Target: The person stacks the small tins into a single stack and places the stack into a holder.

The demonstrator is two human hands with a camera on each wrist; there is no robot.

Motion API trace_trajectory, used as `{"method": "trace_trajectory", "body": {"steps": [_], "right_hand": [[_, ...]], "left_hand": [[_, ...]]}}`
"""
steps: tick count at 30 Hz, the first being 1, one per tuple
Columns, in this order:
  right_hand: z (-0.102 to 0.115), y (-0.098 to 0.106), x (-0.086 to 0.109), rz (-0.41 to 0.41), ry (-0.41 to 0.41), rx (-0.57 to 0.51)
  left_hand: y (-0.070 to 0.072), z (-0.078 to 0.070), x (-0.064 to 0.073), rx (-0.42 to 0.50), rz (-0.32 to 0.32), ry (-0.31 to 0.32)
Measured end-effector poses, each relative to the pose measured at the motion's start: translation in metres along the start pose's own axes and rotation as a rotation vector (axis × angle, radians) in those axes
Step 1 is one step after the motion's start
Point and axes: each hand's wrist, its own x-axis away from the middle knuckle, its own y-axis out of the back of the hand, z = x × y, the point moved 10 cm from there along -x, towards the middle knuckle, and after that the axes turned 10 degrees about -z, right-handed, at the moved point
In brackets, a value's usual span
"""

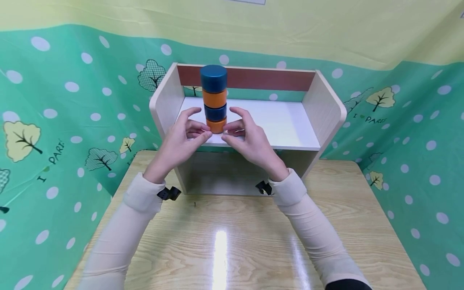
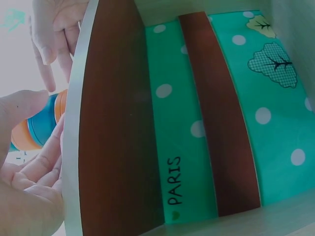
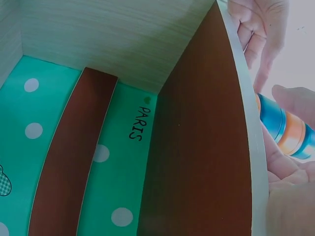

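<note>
A tall stack of round blocks, alternating blue and orange, stands upright on the white upper shelf. Its top blue block looks widest, and the lowest orange block rests near the shelf's front edge. My left hand is at the left of the base, with fingertips right at the lowest block. Mirroring it on the right, my right hand has its fingertips at the same block. Both hands have loosely bent fingers and thumbs spread apart. In the wrist views, the shelf board partly hides the stack.
The shelf unit has pale side panels, a reddish-brown back rail and a lower compartment. It stands on a wood-grain table. A green dotted curtain surrounds the table at the back and sides.
</note>
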Motion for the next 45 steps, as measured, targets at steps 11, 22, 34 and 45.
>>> {"method": "trace_trajectory", "body": {"steps": [11, 22, 34, 45], "right_hand": [[-0.004, -0.003, 0.000, 0.025, -0.040, 0.064], [-0.003, -0.012, -0.001, 0.118, -0.043, 0.138], [-0.004, -0.022, 0.000, 0.224, -0.008, 0.265], [0.000, -0.027, 0.001, 0.221, 0.073, 0.370]], "left_hand": [[-0.001, 0.006, 0.000, 0.000, -0.004, 0.040], [-0.001, 0.006, 0.001, -0.036, 0.014, 0.055], [-0.009, 0.006, 0.001, -0.151, 0.105, 0.040], [-0.011, 0.006, 0.000, -0.207, 0.132, 0.025]]}}
